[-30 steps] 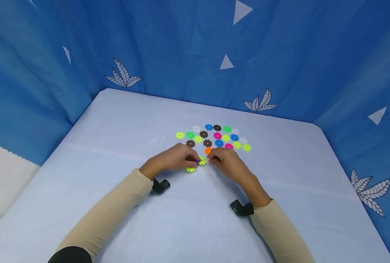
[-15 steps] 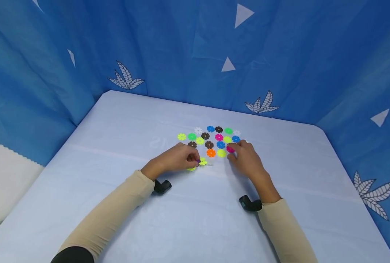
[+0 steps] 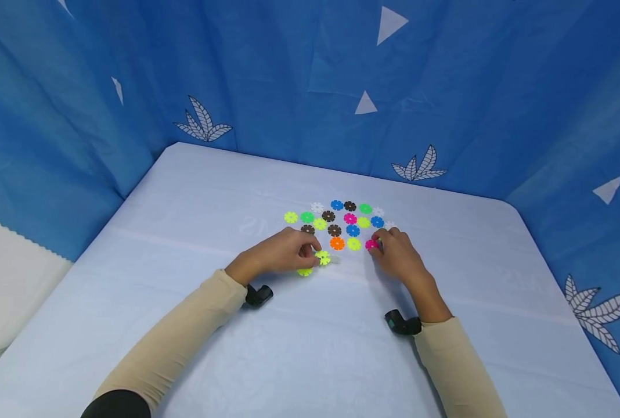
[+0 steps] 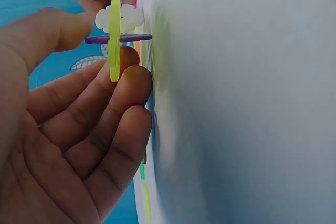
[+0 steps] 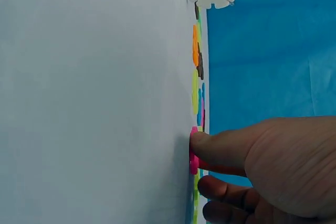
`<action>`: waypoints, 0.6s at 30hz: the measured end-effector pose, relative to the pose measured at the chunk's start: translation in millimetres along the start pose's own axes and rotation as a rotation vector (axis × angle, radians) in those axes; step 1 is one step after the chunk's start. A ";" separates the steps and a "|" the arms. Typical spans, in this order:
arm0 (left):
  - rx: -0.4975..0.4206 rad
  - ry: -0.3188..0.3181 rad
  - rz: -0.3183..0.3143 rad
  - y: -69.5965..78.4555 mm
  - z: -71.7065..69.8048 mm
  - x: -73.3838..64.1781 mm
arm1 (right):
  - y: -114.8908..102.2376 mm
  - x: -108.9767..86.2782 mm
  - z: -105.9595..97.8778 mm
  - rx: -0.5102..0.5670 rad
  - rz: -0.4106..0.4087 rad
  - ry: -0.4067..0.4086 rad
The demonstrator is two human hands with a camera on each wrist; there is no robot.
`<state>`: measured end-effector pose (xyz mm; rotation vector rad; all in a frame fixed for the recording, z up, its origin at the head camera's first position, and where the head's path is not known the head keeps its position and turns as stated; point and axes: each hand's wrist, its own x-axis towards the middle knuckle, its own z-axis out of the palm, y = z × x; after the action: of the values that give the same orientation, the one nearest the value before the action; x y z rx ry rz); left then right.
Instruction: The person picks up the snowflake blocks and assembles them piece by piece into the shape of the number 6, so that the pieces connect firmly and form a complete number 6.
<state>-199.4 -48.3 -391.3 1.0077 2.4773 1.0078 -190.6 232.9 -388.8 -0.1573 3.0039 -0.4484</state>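
Observation:
My left hand (image 3: 281, 251) holds a small joined piece made of notched plastic snowflake discs. In the left wrist view it shows a yellow-green disc (image 4: 115, 40) crossed by a purple disc (image 4: 137, 38), with a white disc (image 4: 128, 18) at the far end. Thumb and fingertips sit at the purple and yellow-green discs. To the right, my right hand (image 3: 400, 255) pinches a pink disc (image 5: 194, 156) between thumb and forefinger, at the right front of the spread discs. The pink disc stands on edge in the right wrist view, close to the tabletop.
Loose discs lie flat in a cluster beyond the hands, among them an orange disc (image 3: 336, 243), a blue disc (image 3: 353, 230) and a green disc (image 3: 365, 208). Another yellow-green disc (image 3: 305, 271) shows below the left hand. A blue curtain (image 3: 299, 69) stands behind the white table (image 3: 299, 348).
My right hand has left the joined piece and moved right to the pink disc, which it now pinches. The left hand has stayed nearly in place with the joined discs.

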 end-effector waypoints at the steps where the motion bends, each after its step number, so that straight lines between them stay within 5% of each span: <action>1: -0.005 -0.004 -0.010 0.2 -0.1 0.0 | -0.1 0.2 -0.2 0.016 0.003 -0.007; 12: -0.030 -0.017 -0.051 -1.5 0.6 -0.1 | -13.0 -3.5 -1.6 0.407 -0.059 -0.175; 18: -0.013 -0.001 -0.017 0.1 1.8 0.3 | -17.9 -6.4 -0.3 0.491 -0.061 -0.241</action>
<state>-198.7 -47.1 -392.5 0.9813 2.4717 1.0163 -182.8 216.7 -382.8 -0.2404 2.5690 -1.0664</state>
